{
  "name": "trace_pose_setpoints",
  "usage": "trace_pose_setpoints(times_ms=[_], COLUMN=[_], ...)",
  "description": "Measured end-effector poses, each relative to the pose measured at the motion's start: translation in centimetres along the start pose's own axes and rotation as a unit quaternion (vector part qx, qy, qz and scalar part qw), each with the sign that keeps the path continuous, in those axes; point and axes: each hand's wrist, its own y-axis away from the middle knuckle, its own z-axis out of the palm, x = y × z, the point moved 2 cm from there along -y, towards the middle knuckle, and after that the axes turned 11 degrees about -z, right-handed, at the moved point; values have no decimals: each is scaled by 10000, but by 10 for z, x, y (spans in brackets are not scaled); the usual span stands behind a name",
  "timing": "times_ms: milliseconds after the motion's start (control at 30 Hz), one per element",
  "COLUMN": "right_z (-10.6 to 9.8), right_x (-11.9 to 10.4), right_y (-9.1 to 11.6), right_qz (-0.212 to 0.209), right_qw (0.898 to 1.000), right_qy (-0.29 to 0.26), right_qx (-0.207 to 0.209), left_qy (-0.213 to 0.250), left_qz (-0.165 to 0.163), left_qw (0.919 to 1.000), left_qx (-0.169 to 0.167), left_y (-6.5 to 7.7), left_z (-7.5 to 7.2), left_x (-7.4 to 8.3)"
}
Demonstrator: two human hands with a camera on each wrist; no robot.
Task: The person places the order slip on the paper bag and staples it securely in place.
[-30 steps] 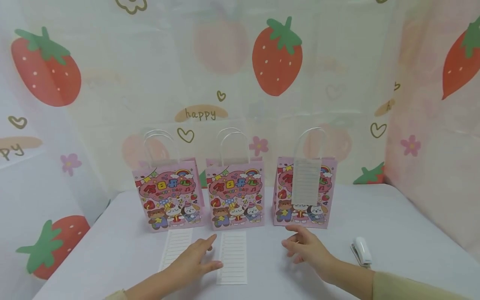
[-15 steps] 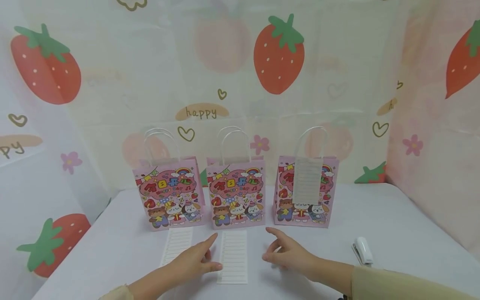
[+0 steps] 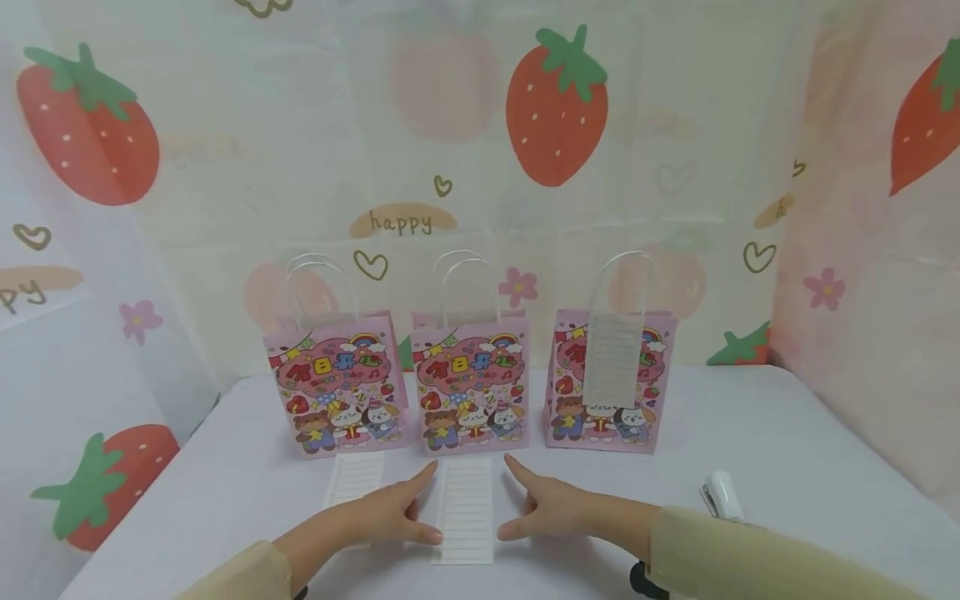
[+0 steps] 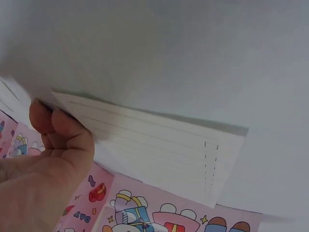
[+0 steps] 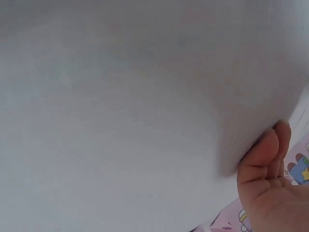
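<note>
A lined white paper slip (image 3: 467,512) lies flat on the table, with a hand on each side of it. My left hand (image 3: 390,512) is at its left edge, thumb tip right at the paper, index finger stretched forward. On the other side my right hand (image 3: 551,507) has its index finger and thumb spread close to the right edge. A second lined slip (image 3: 356,479) lies partly hidden under my left hand and shows again in the left wrist view as a slip (image 4: 149,140) beside the curled fingers (image 4: 67,126). In the right wrist view, fingertips (image 5: 263,150) sit close over the cloth.
Three pink cartoon paper bags stand in a row behind the slips: a left bag (image 3: 341,417), a middle bag (image 3: 472,417) and a right bag (image 3: 558,425). From the right bag's handle hangs a lined slip (image 3: 611,367). A small white stapler (image 3: 722,496) lies at the right.
My right hand has moved left, from in front of the right bag to beside the middle slip. My left hand has hardly moved.
</note>
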Motion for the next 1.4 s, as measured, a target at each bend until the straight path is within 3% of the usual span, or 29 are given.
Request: trace_pose_setpoints(times_ms=[233,533,733,1133,1400], right_z=[2,1,2,2,3], right_x=[-6,-18,-16,-15,-17], right_y=[-15,-20,-27,-36,-35], right_qz=[615,1058,1129,1089,1039], right_qw=[9949,9890,9856,9808,9806], right_qy=[776,1018,1249,1605,1662], right_qx=[-197,-169,-166,-195,-72], left_qy=[-274,-713,-699,-692,-712], left_qz=[-251,-534,-707,-704,-1007], left_qw=[9992,9948,9935,9942,9917], left_qx=[-158,-494,-550,-437,-356], left_y=[-9,-22,-24,-25,-23], left_z=[-1,-3,-3,-3,-3], left_x=[0,12,13,13,16])
